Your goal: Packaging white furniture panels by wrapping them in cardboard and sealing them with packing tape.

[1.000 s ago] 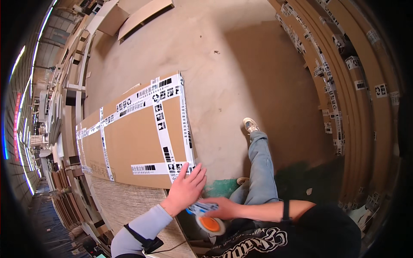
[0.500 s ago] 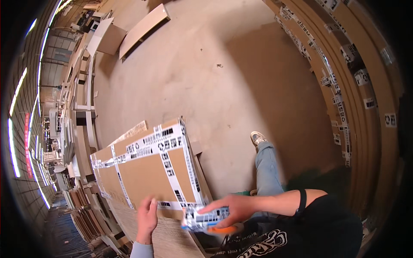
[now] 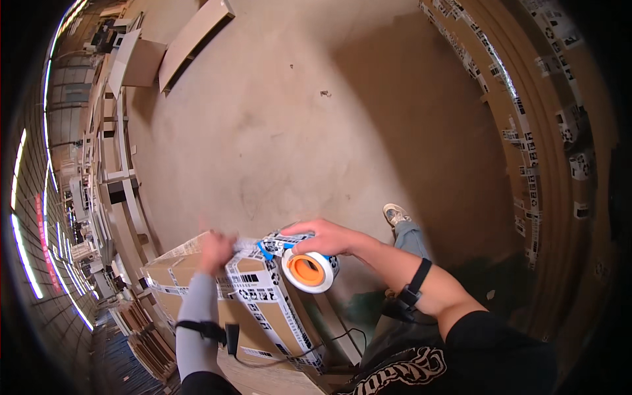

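My right hand (image 3: 324,237) is wrapped round a blue tape dispenser (image 3: 267,249) with an orange hub and a roll of black-and-white printed tape. It is over the far right corner of a long cardboard box (image 3: 238,326), whose edges and faces carry strips of similar tape. Just left of the dispenser, my left hand (image 3: 216,252) is at the box's far edge. Motion smears its fingers, so their grip cannot be made out. Between the hands, a short stretch of tape (image 3: 246,247) runs from the dispenser's front toward the box edge.
Tall stacks of taped cardboard packages (image 3: 526,131) line the right side. Pale boards (image 3: 196,41) lie on the floor at the far left, near a rack with stacked panels (image 3: 148,352). A dark cable (image 3: 309,353) crosses the box's near end.
Both hands have moved forward to the box's far edge, and the dispenser has turned so its orange hub shows. The box now sits lower in view.
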{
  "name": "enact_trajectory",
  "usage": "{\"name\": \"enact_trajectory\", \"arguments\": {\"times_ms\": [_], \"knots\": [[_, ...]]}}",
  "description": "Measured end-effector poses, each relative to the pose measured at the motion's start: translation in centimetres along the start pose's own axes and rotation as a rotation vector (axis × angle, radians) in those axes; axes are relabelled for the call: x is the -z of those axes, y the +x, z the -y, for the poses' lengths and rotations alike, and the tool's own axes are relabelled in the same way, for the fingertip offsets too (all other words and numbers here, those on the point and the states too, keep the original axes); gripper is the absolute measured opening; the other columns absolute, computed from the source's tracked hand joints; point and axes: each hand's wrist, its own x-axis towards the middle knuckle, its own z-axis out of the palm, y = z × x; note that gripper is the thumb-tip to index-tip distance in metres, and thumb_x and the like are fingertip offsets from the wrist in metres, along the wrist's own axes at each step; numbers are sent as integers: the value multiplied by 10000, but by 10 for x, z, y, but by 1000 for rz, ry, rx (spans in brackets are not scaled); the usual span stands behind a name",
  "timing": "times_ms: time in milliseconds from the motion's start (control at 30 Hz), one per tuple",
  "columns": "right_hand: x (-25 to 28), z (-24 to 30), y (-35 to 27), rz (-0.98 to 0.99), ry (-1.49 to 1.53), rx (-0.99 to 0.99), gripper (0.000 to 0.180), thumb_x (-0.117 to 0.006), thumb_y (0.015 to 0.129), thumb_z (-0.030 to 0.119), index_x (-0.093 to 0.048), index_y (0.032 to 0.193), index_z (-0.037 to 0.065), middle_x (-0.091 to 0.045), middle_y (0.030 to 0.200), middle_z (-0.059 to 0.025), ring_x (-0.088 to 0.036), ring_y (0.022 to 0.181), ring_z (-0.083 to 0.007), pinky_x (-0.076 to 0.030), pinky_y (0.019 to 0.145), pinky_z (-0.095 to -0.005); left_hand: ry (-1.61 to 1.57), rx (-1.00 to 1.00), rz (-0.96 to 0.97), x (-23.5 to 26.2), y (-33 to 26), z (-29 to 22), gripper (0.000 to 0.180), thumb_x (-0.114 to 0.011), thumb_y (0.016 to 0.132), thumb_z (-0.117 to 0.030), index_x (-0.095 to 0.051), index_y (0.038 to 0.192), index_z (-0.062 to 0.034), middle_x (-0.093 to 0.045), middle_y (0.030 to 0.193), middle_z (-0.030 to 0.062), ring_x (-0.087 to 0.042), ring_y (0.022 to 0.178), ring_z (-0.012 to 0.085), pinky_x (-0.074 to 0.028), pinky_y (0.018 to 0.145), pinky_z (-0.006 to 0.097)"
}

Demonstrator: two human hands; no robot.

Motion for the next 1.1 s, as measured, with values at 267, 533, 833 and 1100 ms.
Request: {"name": "enact_trajectory", "arguments": {"times_ms": [267, 533, 833, 1100], "knots": [[21, -41, -36, -20, 1, 15, 551, -694, 839, 183, -556, 1347, 22, -606, 1311, -128, -580, 1154, -180, -441, 993, -304, -286, 3, 729, 76, 28, -90, 810, -560, 885, -614, -452, 1416, -12, -472, 1435, 220, -507, 1271, 348, -392, 1079, 392], [-3, -61, -88, -11, 119, -88, 581, -719, 824, 189, -547, 1353, 18, -637, 1261, -130, -596, 1104, -162, -444, 974, -295, 71, -111, 1150, 95, 46, -235, 923, -368, 913, -721, -412, 1422, 48, -512, 1377, 263, -482, 1300, 380, -372, 1092, 422], [-29, -81, -113, -109, 127, 9, 533, -679, 872, 117, -528, 1376, 30, -614, 1291, -113, -565, 1140, -141, -438, 991, -286, 735, -426, 844, 72, -1, -252, 932, -364, 867, -746, -366, 1483, -46, -247, 1586, 166, -103, 1495, 348, -76, 1193, 509], [-113, -148, -203, -19, 147, -38, 568, -698, 841, 159, -535, 1366, 17, -607, 1309, -124, -565, 1168, -168, -418, 1010, -293, 1036, -476, 532, 63, -123, -259, 1026, -312, 856, -771, -173, 1538, -18, -142, 1618, 164, -67, 1507, 297, -23, 1192, 481]]}}
